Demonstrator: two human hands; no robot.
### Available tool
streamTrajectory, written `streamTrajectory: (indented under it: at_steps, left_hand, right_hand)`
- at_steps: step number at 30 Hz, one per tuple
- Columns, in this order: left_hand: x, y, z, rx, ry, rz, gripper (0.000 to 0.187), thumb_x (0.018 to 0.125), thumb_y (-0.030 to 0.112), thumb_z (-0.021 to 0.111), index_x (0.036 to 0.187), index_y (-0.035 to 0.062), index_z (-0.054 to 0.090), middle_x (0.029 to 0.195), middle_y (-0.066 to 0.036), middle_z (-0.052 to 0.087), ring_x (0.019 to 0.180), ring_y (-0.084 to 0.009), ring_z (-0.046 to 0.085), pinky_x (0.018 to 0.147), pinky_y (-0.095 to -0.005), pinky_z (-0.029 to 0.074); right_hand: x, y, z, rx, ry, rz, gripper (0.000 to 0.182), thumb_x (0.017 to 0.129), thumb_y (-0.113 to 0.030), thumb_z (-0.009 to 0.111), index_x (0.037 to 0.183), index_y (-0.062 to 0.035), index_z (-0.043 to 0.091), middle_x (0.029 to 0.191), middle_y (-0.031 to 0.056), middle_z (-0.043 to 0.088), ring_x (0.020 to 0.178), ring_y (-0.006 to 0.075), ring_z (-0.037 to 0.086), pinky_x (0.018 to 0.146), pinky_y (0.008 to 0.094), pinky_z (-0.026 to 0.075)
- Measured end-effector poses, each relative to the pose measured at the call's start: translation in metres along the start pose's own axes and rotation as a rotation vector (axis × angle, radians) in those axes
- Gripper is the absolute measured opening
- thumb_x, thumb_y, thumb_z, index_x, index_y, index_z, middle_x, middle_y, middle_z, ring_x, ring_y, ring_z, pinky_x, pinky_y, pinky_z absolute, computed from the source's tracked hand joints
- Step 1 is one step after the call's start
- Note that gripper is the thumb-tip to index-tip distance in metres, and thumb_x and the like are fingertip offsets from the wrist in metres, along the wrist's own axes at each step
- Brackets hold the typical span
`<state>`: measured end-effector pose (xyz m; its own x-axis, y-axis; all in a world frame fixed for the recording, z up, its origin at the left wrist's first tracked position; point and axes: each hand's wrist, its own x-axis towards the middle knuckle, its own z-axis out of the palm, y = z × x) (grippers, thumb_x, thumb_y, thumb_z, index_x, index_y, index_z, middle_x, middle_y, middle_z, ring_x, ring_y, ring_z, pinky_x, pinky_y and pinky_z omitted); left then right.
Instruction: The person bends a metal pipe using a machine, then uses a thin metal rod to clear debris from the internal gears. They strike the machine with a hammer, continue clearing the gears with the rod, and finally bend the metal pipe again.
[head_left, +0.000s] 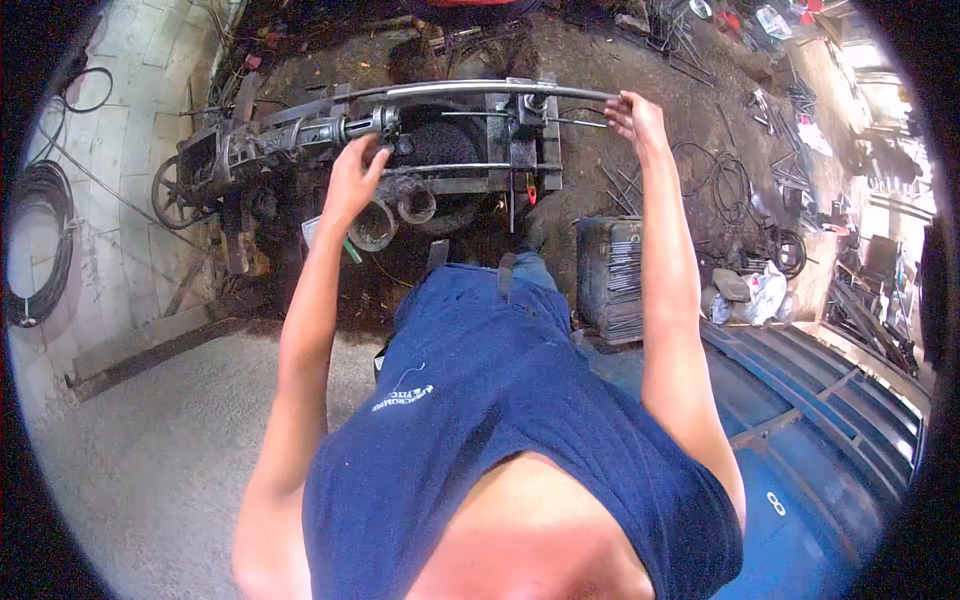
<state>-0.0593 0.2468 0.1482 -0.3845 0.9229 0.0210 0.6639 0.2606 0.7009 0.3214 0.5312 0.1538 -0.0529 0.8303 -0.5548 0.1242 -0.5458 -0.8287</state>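
My right hand [642,122] is at the right end of a long metal bar [450,88], its fingertips closed around that end. The bar lies along the far side of a dark, greasy machine [290,138]. A thinner rod [580,122] sticks out of the machine just below it, its tip near my lower fingers. In front of the machine's round head [385,125], my left hand [355,178] is held with thumb and fingers apart, nothing between them. A carriage-like block [526,115] sits on the machine's right part.
Below the machine are round cans [373,226] and a red-handled tool [531,190]. A metal canister full of rods [610,280] stands right of my legs. Coiled cable [735,185] and scrap lie on the right floor; a blue panel [790,480] is lower right. Hose coils [40,240] hang left.
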Motion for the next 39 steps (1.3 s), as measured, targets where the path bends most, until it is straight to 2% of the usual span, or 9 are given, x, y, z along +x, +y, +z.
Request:
streamTrajectory:
  at_steps: [7, 13, 21, 24, 26, 29, 31, 33, 39]
  left_hand:
    - [0.048, 0.09, 0.026, 0.2, 0.255, 0.454, 0.037, 0.086, 0.018, 0.067, 0.119, 0.0032, 0.059, 0.118, -0.018, 0.059, 0.11, -0.0351, 0.055, 0.093, -0.0415, 0.045]
    - [0.099, 0.081, 0.077, 0.384, 0.083, 0.41, 0.049, 0.091, 0.043, 0.057, 0.125, 0.0078, 0.056, 0.121, -0.012, 0.058, 0.117, -0.0311, 0.051, 0.101, -0.048, 0.037]
    - [0.113, 0.065, 0.095, 0.489, 0.09, 0.314, 0.07, 0.094, 0.052, 0.049, 0.15, 0.0158, 0.027, 0.156, -0.019, 0.018, 0.146, -0.0336, 0.012, 0.116, -0.0557, 0.007]
    - [0.102, 0.081, 0.074, 0.3, 0.267, 0.277, 0.073, 0.094, 0.045, 0.053, 0.15, 0.0079, 0.025, 0.154, -0.025, 0.016, 0.145, -0.0385, 0.013, 0.116, -0.0532, 0.01]
    - [0.09, 0.076, 0.059, 0.23, 0.387, 0.252, 0.068, 0.096, 0.038, 0.052, 0.147, 0.0013, 0.027, 0.152, -0.023, 0.022, 0.143, -0.037, 0.019, 0.116, -0.0471, 0.014]
    - [0.073, 0.061, 0.03, 0.179, 0.455, 0.126, 0.06, 0.099, 0.03, 0.05, 0.144, -0.0047, 0.029, 0.15, -0.022, 0.029, 0.14, -0.0359, 0.026, 0.115, -0.0417, 0.018]
    - [0.069, 0.044, 0.007, 0.165, 0.486, 0.121, 0.065, 0.098, 0.037, 0.048, 0.145, -0.0033, 0.028, 0.149, -0.025, 0.029, 0.141, -0.0359, 0.024, 0.116, -0.0431, 0.018]
    - [0.06, 0.042, -0.015, 0.125, 0.479, 0.12, 0.063, 0.098, 0.035, 0.049, 0.144, -0.0043, 0.03, 0.148, -0.025, 0.032, 0.138, -0.037, 0.028, 0.114, -0.0431, 0.02]
    - [0.025, 0.041, -0.019, 0.183, 0.462, 0.083, 0.064, 0.098, 0.033, 0.052, 0.144, -0.0048, 0.03, 0.145, -0.026, 0.035, 0.136, -0.039, 0.031, 0.114, -0.0438, 0.022]
  right_hand:
    - [0.035, 0.04, -0.025, 0.48, 0.078, 0.085, 0.033, 0.092, -0.029, 0.052, 0.107, 0.0004, 0.052, 0.096, 0.0163, 0.065, 0.088, 0.0278, 0.066, 0.074, 0.0412, 0.055]
    - [0.082, 0.039, -0.04, 1.085, 0.054, 0.13, 0.014, 0.092, -0.015, 0.05, 0.093, -0.0013, 0.054, 0.087, 0.0122, 0.061, 0.088, 0.0288, 0.06, 0.088, 0.0501, 0.047]
    - [0.043, 0.074, -0.049, 0.719, 0.01, -0.225, 0.015, 0.094, -0.017, 0.053, 0.098, -0.0055, 0.061, 0.091, 0.0119, 0.068, 0.084, 0.0235, 0.064, 0.073, 0.0369, 0.049]
    - [-0.021, 0.12, -0.06, -0.193, 0.287, -0.525, 0.029, 0.094, -0.021, 0.053, 0.079, 0.0009, 0.063, 0.072, 0.0113, 0.064, 0.067, 0.0215, 0.06, 0.055, 0.0398, 0.045]
    - [-0.106, 0.116, -0.044, -0.64, -0.061, -0.583, 0.039, 0.096, -0.031, 0.049, 0.083, 0.0021, 0.063, 0.071, 0.0227, 0.061, 0.065, 0.038, 0.061, 0.062, 0.0464, 0.047]
    - [-0.16, 0.063, 0.006, -0.962, -1.231, -0.296, 0.05, 0.095, -0.045, 0.049, 0.087, 0.0009, 0.067, 0.076, 0.0235, 0.065, 0.074, 0.0395, 0.065, 0.071, 0.0469, 0.051]
    - [-0.155, 0.036, 0.039, -0.829, -1.29, -0.446, 0.045, 0.093, -0.043, 0.053, 0.09, 0.0, 0.068, 0.081, 0.022, 0.067, 0.077, 0.0364, 0.067, 0.073, 0.0436, 0.053]
    - [-0.137, 0.023, 0.055, -0.516, -0.98, -0.747, 0.036, 0.093, -0.034, 0.058, 0.095, 0.0008, 0.068, 0.084, 0.0155, 0.069, 0.079, 0.0214, 0.066, 0.073, 0.0348, 0.052]
    - [-0.083, -0.021, 0.029, -0.311, -0.387, -0.576, 0.024, 0.09, -0.02, 0.065, 0.103, -0.001, 0.069, 0.085, 0.0034, 0.068, 0.076, 0.0101, 0.061, 0.068, 0.0259, 0.05]
